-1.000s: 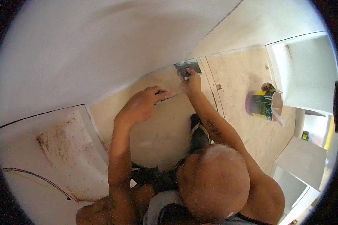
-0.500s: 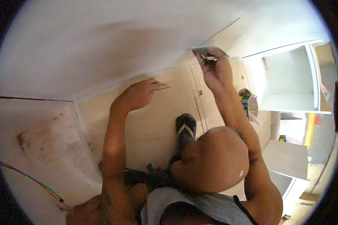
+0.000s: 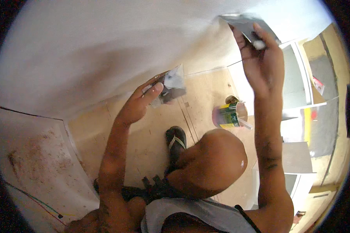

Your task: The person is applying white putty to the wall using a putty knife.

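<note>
My right hand (image 3: 263,64) is raised to the upper right, its fingers closed on a wide grey putty knife (image 3: 243,24). The blade lies against the white wall (image 3: 105,31) or very near it. Lower and to the left, my left hand (image 3: 138,103) pinches a second flat scraper blade (image 3: 174,93) between thumb and fingers. White paste-like smears cover part of that blade. It is held close to the wall, though I cannot tell whether it touches.
A green and yellow bucket (image 3: 226,115) with a stick in it stands on the tan floor (image 3: 144,155) near my knee. White cabinet boxes (image 3: 297,75) line the right side. A stained panel (image 3: 35,151) and thin wires (image 3: 39,204) are on the left.
My right hand has moved up and to the right along the wall with the putty knife. My left hand has turned, so its blade's smeared face now shows. The view has shifted slightly.
</note>
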Demonstrator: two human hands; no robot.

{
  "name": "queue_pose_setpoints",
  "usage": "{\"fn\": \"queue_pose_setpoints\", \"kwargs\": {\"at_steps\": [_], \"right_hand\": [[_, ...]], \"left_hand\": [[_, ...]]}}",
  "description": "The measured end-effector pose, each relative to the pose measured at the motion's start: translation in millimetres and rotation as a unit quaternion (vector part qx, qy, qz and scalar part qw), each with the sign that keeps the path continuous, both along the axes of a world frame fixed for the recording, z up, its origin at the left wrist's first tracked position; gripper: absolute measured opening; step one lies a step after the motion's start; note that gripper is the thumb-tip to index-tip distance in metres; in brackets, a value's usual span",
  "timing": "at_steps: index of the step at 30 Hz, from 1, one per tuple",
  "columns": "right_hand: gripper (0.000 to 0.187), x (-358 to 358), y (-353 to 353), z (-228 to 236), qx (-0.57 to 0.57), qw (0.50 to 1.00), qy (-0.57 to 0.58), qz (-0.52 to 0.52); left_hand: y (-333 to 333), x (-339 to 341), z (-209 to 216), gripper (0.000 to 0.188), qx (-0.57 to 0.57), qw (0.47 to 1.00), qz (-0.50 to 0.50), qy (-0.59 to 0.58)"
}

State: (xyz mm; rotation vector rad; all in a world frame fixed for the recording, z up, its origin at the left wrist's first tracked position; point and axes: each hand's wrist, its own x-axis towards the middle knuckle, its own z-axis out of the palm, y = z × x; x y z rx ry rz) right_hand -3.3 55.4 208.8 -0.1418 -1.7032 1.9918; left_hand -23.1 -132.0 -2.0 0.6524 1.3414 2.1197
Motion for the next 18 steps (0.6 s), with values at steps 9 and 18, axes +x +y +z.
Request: {"fn": "queue_pose_setpoints", "kwargs": {"at_steps": [9, 18], "right_hand": [[0.028, 58.2, 14.9, -75.6, 0.498, 0.809, 0.235, 0.207], [0.041, 11.5, 102.8, -32.5, 0.714, 0.617, 0.174, -0.283]], "left_hand": [[51.6, 31.2, 50.3, 0.038, 0.327, 0.848, 0.009, -0.418], [20.3, 29.2, 19.8, 0.036, -0.04, 0.993, 0.08, 0.079]]}}
